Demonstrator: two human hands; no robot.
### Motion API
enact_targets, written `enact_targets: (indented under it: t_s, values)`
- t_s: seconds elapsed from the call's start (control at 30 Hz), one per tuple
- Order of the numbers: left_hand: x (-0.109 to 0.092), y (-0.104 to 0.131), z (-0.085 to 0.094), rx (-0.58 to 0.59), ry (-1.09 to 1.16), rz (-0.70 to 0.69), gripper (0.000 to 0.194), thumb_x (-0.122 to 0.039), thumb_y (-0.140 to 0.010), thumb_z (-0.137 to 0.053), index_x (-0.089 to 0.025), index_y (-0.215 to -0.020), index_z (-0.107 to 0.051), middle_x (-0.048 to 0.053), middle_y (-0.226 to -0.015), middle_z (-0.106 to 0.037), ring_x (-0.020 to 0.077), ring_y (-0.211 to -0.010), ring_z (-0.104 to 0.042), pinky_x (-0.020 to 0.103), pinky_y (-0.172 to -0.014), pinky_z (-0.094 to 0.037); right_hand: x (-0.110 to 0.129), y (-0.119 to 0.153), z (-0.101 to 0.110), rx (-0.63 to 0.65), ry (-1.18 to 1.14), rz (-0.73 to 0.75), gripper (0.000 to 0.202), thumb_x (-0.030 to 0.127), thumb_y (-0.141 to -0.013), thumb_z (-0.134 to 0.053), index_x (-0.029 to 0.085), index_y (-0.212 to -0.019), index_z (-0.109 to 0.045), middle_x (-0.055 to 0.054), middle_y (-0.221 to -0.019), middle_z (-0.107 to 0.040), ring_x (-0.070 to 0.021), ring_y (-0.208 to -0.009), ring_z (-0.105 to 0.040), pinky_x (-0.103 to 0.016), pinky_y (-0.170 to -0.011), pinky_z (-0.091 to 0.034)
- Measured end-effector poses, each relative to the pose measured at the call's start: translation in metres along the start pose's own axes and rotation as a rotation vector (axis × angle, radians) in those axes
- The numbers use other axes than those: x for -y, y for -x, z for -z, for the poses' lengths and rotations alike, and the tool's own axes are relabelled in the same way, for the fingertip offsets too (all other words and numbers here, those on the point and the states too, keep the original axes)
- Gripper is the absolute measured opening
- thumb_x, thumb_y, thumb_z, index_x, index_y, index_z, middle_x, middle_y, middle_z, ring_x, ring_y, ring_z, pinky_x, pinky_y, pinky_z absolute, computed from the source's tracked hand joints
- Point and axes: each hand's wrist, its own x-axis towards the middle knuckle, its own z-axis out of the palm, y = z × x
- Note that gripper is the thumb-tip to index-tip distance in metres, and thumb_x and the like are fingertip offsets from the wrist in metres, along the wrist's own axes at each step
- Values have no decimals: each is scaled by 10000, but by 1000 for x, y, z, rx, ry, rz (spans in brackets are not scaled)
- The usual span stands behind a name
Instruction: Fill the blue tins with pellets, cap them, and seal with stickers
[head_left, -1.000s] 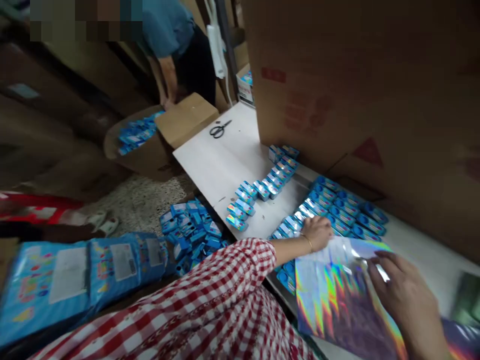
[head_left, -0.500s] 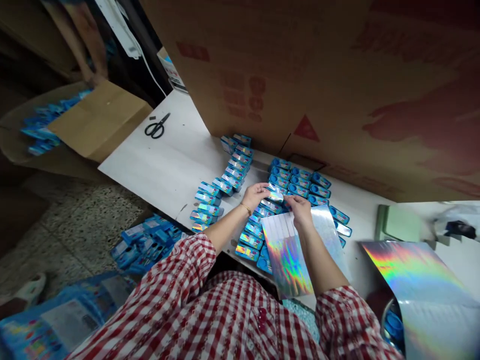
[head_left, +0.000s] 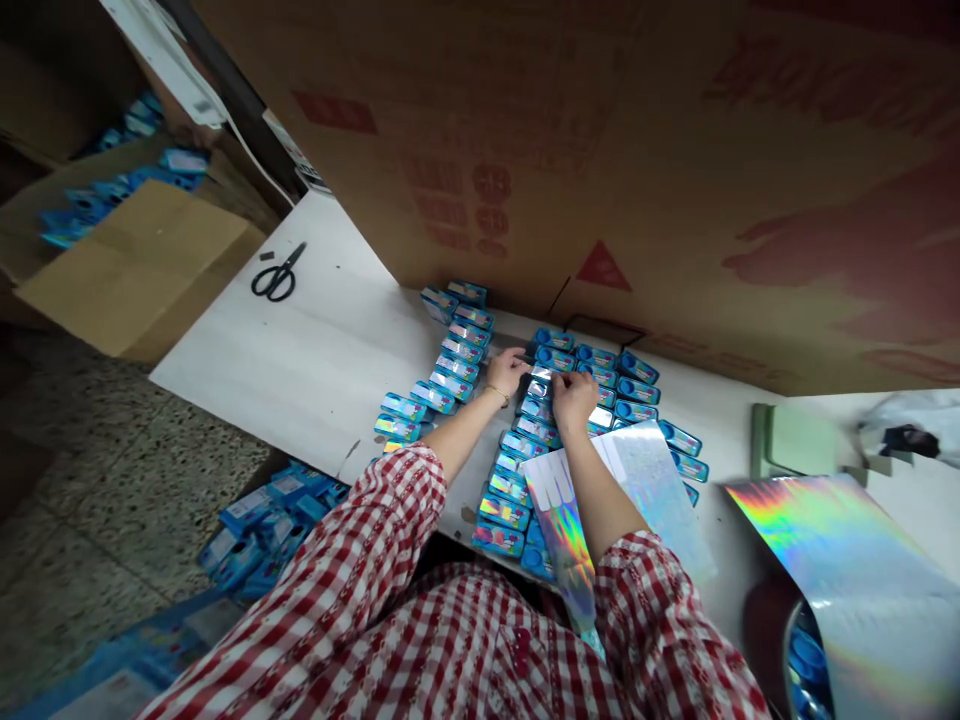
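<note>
My left hand (head_left: 508, 372) and my right hand (head_left: 575, 400) face each other over the rows of small blue boxes (head_left: 536, 429). A small shiny holographic sticker (head_left: 541, 373) spans the gap between them, its ends pinched in my fingertips, over a box in the left column. Below my right wrist lies a holographic sticker sheet (head_left: 656, 475), with pale bare strips along its upper left part. Left of my left hand runs a staggered line of blue boxes (head_left: 452, 385) with shiny stickers on their tops.
A large cardboard carton (head_left: 525, 150) walls off the table's far side. Scissors (head_left: 279, 278) lie on the left of the white table (head_left: 300, 350). Right stand a green box (head_left: 802, 440) and another holographic sheet (head_left: 847, 560). Blue packs (head_left: 274, 515) are piled low left, beside an open carton (head_left: 142, 270).
My hands have moved up the left column to a box farther back, with the sticker between them. The view has shifted slightly. A person's legs at upper left are no longer visible.
</note>
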Motion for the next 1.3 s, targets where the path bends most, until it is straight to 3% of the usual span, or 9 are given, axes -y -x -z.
enact_targets:
  t_s: [0.2, 0.4, 0.47, 0.53, 0.67, 0.73, 0.8, 1.0, 1.3]
  values:
    - [7, 5, -3, -28, 21, 25, 299, -41, -665, -610, -134, -947, -648, 61, -829, -680, 148, -738, -626, 299, -766, -490, -2, 4, 1, -37, -19, 90, 295, 272, -819, -422, 117, -900, -660, -147, -846, -582, -259, -825, -462, -403, -783, -337]
    - [6, 18, 5, -89, -139, -98, 306, -35, -747, -461, -174, -910, -680, 60, -973, -672, 180, -960, -587, 333, -927, -425, -6, 14, 19, 122, 276, 451, 371, 157, -822, -409, 221, -1108, -637, -152, -974, -572, -270, -872, -445, -399, -726, -309]
    - [0, 26, 5, -130, -179, -136, 317, -57, -777, -433, -171, -947, -674, 67, -1002, -655, 178, -975, -573, 319, -927, -419, -16, 16, 29, 127, 329, 456, 389, 139, -813, -412, 225, -1124, -631, -150, -1005, -575, -271, -878, -456, -397, -719, -314]
    - [-9, 39, 1, -149, -231, -178, 302, -92, -805, -425, -162, -970, -668, 77, -1011, -636, 174, -984, -558, 303, -925, -407, -35, 19, 43, 54, 303, 393, 398, 120, -799, -400, 216, -1097, -646, -140, -1036, -576, -264, -879, -473, -391, -718, -333]
    - [-25, 75, -21, 51, -459, -318, 235, -296, -833, -497, -197, -955, -671, 67, -1043, -596, 202, -1017, -500, 347, -918, -375, -88, 26, 83, -144, 121, 328, 367, 136, -797, -384, 200, -1004, -680, -117, -975, -577, -236, -867, -507, -372, -737, -384]
    - [-30, 94, -37, 178, -597, -363, 264, -404, -794, -550, -218, -940, -670, 64, -1090, -564, 235, -1050, -459, 394, -903, -358, -109, 29, 101, -158, 58, 359, 336, 168, -815, -395, 209, -975, -687, -104, -948, -573, -225, -866, -516, -372, -755, -400]
    - [-32, 109, -52, 250, -692, -374, 260, -428, -759, -594, -221, -897, -669, 68, -1148, -529, 257, -1092, -419, 417, -892, -343, -120, 31, 112, -92, 59, 416, 313, 193, -833, -411, 218, -980, -686, -100, -969, -576, -216, -867, -516, -370, -775, -402]
    - [-27, 123, -75, 270, -752, -356, 105, -288, -772, -599, -209, -730, -653, 29, -1299, -454, 274, -1200, -325, 451, -915, -297, -126, 33, 101, 229, 310, 636, 299, 228, -870, -433, 255, -1074, -650, -96, -1084, -583, -238, -930, -470, -362, -763, -368]
    - [-19, 128, -79, 229, -746, -449, 156, -280, -840, -497, -194, -803, -622, 44, -1253, -509, 233, -1179, -376, 425, -921, -279, -156, 44, 99, 243, 337, 798, 289, 192, -889, -394, 196, -1047, -636, -100, -1115, -591, -216, -935, -484, -345, -828, -384]
